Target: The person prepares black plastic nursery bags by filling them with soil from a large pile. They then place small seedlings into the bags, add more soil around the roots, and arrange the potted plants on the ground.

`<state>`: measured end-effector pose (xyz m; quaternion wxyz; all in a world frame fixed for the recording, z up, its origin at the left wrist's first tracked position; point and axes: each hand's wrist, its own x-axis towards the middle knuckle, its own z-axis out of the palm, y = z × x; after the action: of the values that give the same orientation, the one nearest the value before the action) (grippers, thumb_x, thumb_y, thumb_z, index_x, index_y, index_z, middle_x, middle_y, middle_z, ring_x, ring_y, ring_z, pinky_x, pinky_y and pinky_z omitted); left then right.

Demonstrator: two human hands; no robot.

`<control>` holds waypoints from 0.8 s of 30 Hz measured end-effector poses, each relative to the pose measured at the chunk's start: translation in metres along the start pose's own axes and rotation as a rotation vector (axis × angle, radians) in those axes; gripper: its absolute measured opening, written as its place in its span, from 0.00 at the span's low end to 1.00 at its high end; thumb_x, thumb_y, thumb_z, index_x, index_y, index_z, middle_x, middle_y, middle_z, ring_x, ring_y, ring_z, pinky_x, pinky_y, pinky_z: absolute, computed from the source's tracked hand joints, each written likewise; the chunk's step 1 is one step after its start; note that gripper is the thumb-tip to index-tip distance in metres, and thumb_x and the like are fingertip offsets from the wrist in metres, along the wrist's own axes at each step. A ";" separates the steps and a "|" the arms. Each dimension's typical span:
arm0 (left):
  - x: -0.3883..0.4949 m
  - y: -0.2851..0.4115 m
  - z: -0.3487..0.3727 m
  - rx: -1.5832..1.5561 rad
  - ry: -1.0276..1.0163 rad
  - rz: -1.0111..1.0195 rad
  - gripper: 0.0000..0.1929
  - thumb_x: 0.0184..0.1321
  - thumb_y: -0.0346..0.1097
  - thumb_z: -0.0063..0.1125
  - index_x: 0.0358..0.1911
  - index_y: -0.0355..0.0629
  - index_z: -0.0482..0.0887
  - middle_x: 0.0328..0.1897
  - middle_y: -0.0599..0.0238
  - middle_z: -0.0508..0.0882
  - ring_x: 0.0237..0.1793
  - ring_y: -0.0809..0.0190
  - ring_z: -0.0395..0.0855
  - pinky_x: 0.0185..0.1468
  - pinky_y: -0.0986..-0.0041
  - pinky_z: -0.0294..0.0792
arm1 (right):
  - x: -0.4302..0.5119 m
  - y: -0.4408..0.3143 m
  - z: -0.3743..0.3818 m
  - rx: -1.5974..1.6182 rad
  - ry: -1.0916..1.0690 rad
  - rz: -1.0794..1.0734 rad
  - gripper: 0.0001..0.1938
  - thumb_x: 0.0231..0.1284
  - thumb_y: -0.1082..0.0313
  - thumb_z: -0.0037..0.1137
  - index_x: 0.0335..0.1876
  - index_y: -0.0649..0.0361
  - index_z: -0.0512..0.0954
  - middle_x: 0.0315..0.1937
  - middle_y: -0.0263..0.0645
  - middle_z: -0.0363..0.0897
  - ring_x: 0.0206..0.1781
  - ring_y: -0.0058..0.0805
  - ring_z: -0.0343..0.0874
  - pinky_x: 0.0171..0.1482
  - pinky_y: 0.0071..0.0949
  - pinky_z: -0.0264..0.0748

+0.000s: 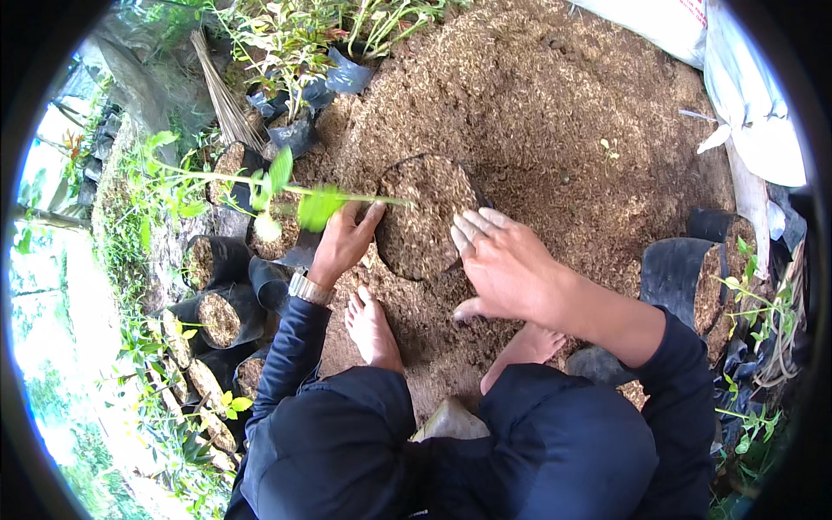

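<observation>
In front of my feet stands a black plastic planting bag, filled to near its rim with brown soil and husk mix. My left hand is at the bag's left edge, its thumb and forefinger near the base of a green leafy stem; whether they pinch the stem cannot be told. The stem lies out to the left, its end over the soil in the bag. My right hand rests at the bag's right rim, fingers together on the edge and thumb apart, holding nothing that shows.
A wide heap of soil and husks lies ahead. More filled black bags crowd the left, others stand at right. Potted plants and a bundle of thin sticks are at upper left, white sacks at upper right.
</observation>
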<state>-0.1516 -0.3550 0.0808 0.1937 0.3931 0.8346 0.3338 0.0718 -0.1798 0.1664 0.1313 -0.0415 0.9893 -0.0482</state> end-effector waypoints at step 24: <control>-0.022 -0.059 -0.001 -0.364 0.187 -0.335 0.25 0.75 0.58 0.50 0.32 0.40 0.79 0.25 0.76 0.74 0.26 0.75 0.66 0.30 0.77 0.59 | 0.082 0.235 0.068 0.197 0.221 0.629 0.44 0.70 0.42 0.53 0.78 0.68 0.54 0.82 0.54 0.47 0.82 0.49 0.52 0.79 0.48 0.60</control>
<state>-0.1697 -0.4006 0.0406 0.2360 0.1758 0.8284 0.4766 -0.0056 0.0401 0.0555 0.0350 0.2836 0.9526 -0.1048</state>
